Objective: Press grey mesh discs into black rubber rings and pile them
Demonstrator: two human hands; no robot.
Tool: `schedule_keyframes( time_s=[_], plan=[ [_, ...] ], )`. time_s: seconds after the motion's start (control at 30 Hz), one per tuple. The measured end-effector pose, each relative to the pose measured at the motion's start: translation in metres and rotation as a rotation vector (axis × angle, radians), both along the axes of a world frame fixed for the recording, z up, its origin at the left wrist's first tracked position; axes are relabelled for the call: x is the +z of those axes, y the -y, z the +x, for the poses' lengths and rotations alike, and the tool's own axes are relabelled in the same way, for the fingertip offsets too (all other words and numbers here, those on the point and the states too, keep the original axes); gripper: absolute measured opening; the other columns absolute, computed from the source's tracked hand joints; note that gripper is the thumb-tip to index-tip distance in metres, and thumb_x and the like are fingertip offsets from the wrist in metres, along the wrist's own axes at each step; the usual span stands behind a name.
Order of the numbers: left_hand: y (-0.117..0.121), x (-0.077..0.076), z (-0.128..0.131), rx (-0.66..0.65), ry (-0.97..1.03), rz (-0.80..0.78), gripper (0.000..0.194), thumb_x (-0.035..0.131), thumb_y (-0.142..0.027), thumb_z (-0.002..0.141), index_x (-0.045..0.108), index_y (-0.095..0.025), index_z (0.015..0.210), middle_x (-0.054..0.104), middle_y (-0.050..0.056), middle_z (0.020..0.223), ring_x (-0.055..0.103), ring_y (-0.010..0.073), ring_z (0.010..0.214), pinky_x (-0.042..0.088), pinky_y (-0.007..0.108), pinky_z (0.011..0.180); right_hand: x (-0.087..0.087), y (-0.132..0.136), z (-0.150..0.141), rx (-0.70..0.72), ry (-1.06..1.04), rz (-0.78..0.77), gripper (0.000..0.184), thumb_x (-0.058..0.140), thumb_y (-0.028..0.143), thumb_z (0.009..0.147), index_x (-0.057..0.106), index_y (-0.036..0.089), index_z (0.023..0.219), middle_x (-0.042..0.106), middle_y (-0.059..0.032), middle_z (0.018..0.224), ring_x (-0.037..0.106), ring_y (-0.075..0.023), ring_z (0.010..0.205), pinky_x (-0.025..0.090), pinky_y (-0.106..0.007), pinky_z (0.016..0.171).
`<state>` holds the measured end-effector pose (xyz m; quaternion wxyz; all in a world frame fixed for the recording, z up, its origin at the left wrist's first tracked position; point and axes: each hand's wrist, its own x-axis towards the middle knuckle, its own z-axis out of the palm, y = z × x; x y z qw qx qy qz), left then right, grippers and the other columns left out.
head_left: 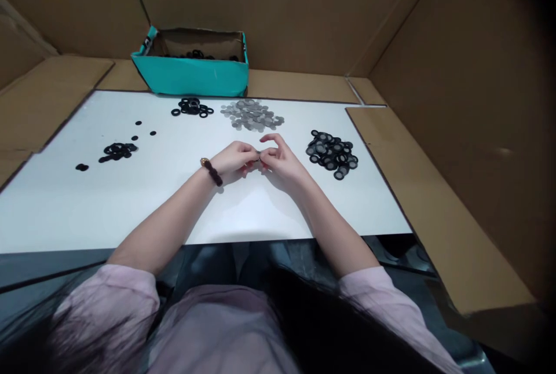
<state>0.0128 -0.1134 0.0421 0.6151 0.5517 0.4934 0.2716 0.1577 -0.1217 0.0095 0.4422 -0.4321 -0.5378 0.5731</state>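
From the head camera, looking down over the person's lap, both hands meet at the middle of a white rectangular tabletop. The left hand, with a dark beaded bracelet on its wrist, and the right hand have their fingertips pinched together on a small dark ring-shaped part, held just above the white surface between the two hands (it is too small and too covered by fingers to tell more about it). Just to the right of the right hand lies a heap of black rings with grey mesh centres. Beyond the hands, towards the far edge, sits a pile of flat grey round discs, and beside that, to its left, a small cluster of plain black rubber rings. Further left, well apart from the hands, another loose patch of black rings is spread out, with a few single ones scattered near it. Behind the tabletop stands a teal cardboard box with more black rings inside. Brown cardboard walls close in the workplace at the back and sides. Pink sleeves show at the bottom.
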Motion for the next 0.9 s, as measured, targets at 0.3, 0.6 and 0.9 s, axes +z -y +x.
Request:
schedule_keyframes(
  time_s=[0.3,0.6,0.9],
  plan=[
    [0.000,-0.011,0.001,0.000,0.060,0.034,0.017,0.058,-0.011,0.072,0.051,-0.015,0.056,0.043,-0.003,0.047,0.037,0.0065,0.044,0.029,0.022,0.046,0.001,-0.005,0.003,0.073,0.143,0.123,0.013,0.050,0.023,0.073,0.059,0.018,0.081,0.051,0.0042,0.057,0.040,-0.0088,0.049,0.033,-0.024,0.050],
    [-0.002,-0.014,-0.005,-0.133,0.057,0.025,0.019,0.054,-0.010,0.071,0.046,-0.016,0.055,0.041,-0.004,0.044,0.037,0.0062,0.043,0.023,0.021,0.044,0.004,-0.002,0.005,0.039,0.172,0.076,0.013,0.055,0.026,0.067,0.056,0.017,0.076,0.054,0.0028,0.058,0.045,-0.0098,0.050,0.036,-0.025,0.052],
    [-0.002,-0.020,-0.002,-0.134,-0.029,0.175,0.016,0.057,-0.021,0.072,0.048,-0.016,0.060,0.044,-0.004,0.050,0.039,0.0071,0.046,0.025,0.021,0.045,0.011,-0.005,0.017,0.152,0.307,0.071,0.017,0.053,0.029,0.068,0.060,0.018,0.078,0.054,0.0025,0.055,0.045,-0.0110,0.049,0.036,-0.026,0.052]
  ],
)
